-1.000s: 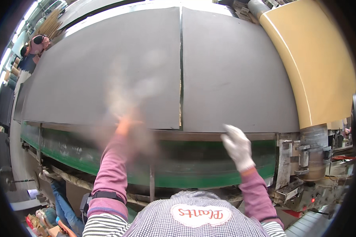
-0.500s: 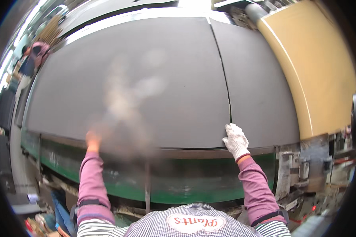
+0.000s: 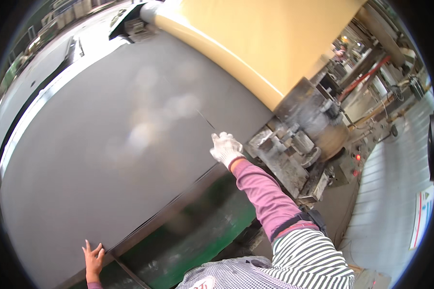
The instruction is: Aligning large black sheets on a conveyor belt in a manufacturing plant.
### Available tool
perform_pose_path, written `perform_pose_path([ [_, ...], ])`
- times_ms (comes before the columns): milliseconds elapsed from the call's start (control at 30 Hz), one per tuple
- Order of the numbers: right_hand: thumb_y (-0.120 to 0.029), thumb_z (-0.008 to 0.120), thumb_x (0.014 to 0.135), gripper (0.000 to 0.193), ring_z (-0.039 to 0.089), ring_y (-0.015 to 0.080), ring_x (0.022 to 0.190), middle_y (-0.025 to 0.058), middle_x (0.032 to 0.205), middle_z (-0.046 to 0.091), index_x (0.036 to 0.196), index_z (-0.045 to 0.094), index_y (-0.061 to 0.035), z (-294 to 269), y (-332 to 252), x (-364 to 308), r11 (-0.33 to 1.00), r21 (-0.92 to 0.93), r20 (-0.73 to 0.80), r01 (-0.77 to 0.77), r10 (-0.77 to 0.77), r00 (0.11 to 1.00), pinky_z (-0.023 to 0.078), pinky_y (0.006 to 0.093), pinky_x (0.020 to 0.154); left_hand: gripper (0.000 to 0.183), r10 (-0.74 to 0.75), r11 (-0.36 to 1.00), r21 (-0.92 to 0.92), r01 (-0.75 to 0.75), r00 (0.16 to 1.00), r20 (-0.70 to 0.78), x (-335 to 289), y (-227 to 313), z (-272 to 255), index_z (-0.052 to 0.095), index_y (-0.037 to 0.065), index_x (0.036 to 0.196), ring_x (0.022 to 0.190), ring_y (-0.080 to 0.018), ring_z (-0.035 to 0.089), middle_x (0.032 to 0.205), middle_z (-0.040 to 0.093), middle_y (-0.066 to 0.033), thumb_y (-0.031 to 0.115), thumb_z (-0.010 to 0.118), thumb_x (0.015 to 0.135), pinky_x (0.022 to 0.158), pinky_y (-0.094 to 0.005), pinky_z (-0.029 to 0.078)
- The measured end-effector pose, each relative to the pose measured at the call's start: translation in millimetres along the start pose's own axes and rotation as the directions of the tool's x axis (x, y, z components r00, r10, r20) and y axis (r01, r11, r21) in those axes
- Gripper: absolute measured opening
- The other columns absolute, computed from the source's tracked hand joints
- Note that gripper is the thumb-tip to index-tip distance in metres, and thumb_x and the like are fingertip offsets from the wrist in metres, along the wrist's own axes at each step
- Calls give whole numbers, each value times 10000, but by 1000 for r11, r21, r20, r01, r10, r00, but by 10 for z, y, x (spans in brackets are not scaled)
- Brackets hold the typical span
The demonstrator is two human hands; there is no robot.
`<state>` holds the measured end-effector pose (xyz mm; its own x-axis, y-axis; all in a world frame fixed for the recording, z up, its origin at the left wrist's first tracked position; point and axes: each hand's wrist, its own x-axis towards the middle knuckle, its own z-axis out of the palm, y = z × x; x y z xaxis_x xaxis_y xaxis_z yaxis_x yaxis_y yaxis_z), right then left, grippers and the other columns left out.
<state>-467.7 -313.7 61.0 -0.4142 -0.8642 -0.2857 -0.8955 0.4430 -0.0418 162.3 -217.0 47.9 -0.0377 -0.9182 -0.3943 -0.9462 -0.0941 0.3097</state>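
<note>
A wide, flat grey sheet (image 3: 82,144) lies over a bench with a green side (image 3: 197,226). My bare left hand (image 3: 94,260) rests at its near edge on the left, fingers spread and nothing in them. Farther right, my right hand (image 3: 225,148) wears a white knit glove and lies on the grey surface near the same edge. Its fingers are bent and look loosely apart, with nothing seen in them. A short, thin dark seam (image 3: 206,119) runs up to the glove's fingertips. What lies under the glove is hidden.
A broad tan sheet (image 3: 255,43) curves down over a roller at the far right. Beside my right hand stands worn metal machinery (image 3: 294,144). Controls with red lights (image 3: 358,157) and a pale ribbed panel (image 3: 386,192) are farther right. A whitish strip (image 3: 48,91) borders the far side.
My view has swung to the right. The long dark gap between the grey pieces now shows only as a short, thin line. My right hand remains at the seam; my left remains at the near edge.
</note>
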Motion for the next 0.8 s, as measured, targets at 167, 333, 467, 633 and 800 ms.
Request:
perform_pose_path([
  [167, -364, 558, 834, 505, 510, 304, 1192, 98, 1250, 524, 1295, 525, -160, -9, 638, 305, 988, 35, -106, -148, 151, 983, 482, 488, 946, 506, 60, 998, 18, -66, 973, 225, 164, 1040, 90, 578, 204, 1322, 1363, -550, 213, 1492, 198, -352, 435, 603, 873, 1132, -520, 229],
  [333, -238, 540, 873, 306, 557, 287, 1126, 89, 1210, 536, 1166, 572, -155, 84, 984, 447, 984, -17, -214, -177, 169, 962, 536, 475, 847, 573, 150, 971, 147, -188, 960, 236, 279, 1846, 314, 546, 238, 1349, 1279, -582, 335, 1440, 274, -385, 539, 568, 863, 1078, -536, 328],
  [467, -220, 569, 854, 209, 590, 242, 1041, 15, 1121, 589, 1053, 626, -191, 98, 897, 196, 999, -34, -418, 35, -46, 907, 556, 408, 788, 601, 169, 958, 187, -217, 955, 245, 353, 2541, 407, 536, 244, 1356, 1222, -593, 402, 1425, 320, -370, 585, 545, 862, 1037, -537, 381],
  [633, -83, 635, 823, 303, 635, 235, 978, 50, 1050, 665, 1119, 653, -142, 292, 442, -680, 805, 106, -769, 584, -306, 561, 535, 343, 843, 604, 418, 824, 324, -465, 884, 208, 746, 2652, 965, 492, 241, 1390, 1222, -527, 457, 1418, 372, -330, 581, 524, 892, 1022, -502, 409],
  [800, -138, 620, 894, 277, 673, 259, 933, 103, 1089, 672, 1169, 637, -106, 241, 162, -1497, 657, 416, -642, 628, -277, 715, 558, 325, 779, 696, 83, 923, -360, -139, 982, -168, 623, 2223, 548, 263, 114, 1496, 1103, -397, 598, 1183, 597, -293, 450, 524, 944, 929, -461, 472],
])
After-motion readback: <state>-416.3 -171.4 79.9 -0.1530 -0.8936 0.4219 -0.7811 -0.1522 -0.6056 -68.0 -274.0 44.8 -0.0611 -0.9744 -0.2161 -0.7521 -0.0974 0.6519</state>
